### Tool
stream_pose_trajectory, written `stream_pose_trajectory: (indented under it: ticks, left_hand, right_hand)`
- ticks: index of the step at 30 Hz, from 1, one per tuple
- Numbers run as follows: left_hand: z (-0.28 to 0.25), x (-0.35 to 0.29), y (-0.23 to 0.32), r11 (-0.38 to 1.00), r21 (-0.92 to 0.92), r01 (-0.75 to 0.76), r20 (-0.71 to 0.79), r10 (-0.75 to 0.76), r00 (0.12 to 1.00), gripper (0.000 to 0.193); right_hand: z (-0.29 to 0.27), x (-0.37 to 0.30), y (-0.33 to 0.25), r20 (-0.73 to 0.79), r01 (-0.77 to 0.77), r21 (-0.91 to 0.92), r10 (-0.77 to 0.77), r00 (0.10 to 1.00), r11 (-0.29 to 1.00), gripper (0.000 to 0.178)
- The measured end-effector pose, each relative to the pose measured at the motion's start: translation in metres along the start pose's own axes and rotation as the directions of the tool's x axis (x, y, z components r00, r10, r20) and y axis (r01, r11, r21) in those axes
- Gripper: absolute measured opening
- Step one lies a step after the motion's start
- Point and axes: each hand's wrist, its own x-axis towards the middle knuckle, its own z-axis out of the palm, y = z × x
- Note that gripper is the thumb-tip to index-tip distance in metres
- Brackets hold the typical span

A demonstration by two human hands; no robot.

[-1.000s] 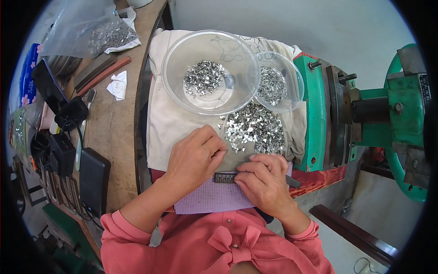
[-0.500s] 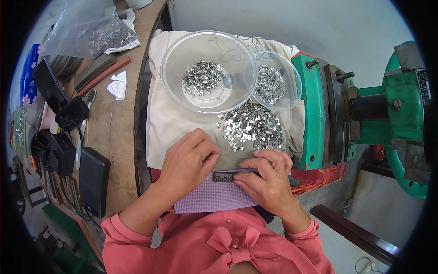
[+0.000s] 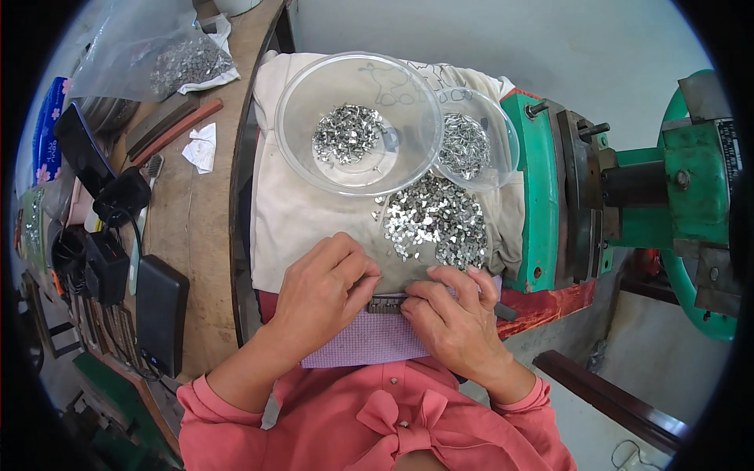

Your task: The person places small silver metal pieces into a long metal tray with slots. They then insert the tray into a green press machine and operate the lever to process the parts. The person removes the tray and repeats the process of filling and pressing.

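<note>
A dark, slotted metal bar (image 3: 385,305) lies across a purple woven cloth (image 3: 357,345) in front of me. My right hand (image 3: 452,314) is closed around its right part, thumb and fingertips on it, hiding the middle; its end sticks out past my little-finger side. Just above the bar's left end, my left hand (image 3: 326,294) is closed in a pinch; whatever its fingertips hold is too small to make out. Beyond my hands, small shiny metal pieces (image 3: 436,218) lie in a loose pile on the beige cloth (image 3: 294,228).
A large clear bowl (image 3: 294,157) and a smaller clear bowl (image 3: 509,161) hold small metal parts. To the right stands a green machine vise (image 3: 542,204). The wooden bench (image 3: 208,228) on the left carries a black power bank (image 3: 162,314), cables, a phone (image 3: 82,149) and a plastic bag (image 3: 129,55) of pieces.
My left hand has come slightly down toward the bar, still pinched. The fingers of my right hand have shifted a little on the bar, which stays in place.
</note>
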Motion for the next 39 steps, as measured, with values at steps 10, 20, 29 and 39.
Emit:
stream_pose_trajectory:
  ticks: [10, 20, 29, 39]
  left_hand:
    - [0.005, -0.003, 0.009, 0.999, -0.030, -0.033, 0.027, 0.034, 0.999, 0.015]
    - [0.019, -0.008, 0.018, 0.991, -0.015, -0.134, 0.035, 0.135, 0.990, 0.019]
    - [0.030, -0.012, 0.016, 0.975, 0.063, -0.215, 0.063, 0.212, 0.975, 0.023]
    - [0.011, -0.017, 0.014, 0.990, 0.048, -0.135, 0.129, 0.128, 0.983, 0.029]
  right_hand:
    - [-0.002, 0.011, 0.031, -0.204, -0.171, 0.108, 0.190, 0.960, 0.979, 0.017]
    - [0.012, 0.023, 0.039, -0.176, -0.148, 0.136, 0.170, 0.970, 0.980, 0.013]
    - [0.008, 0.027, 0.042, -0.132, -0.113, 0.143, 0.133, 0.982, 0.983, 0.010]
    - [0.006, 0.024, 0.043, -0.094, -0.133, 0.126, 0.145, 0.985, 0.983, 0.014]
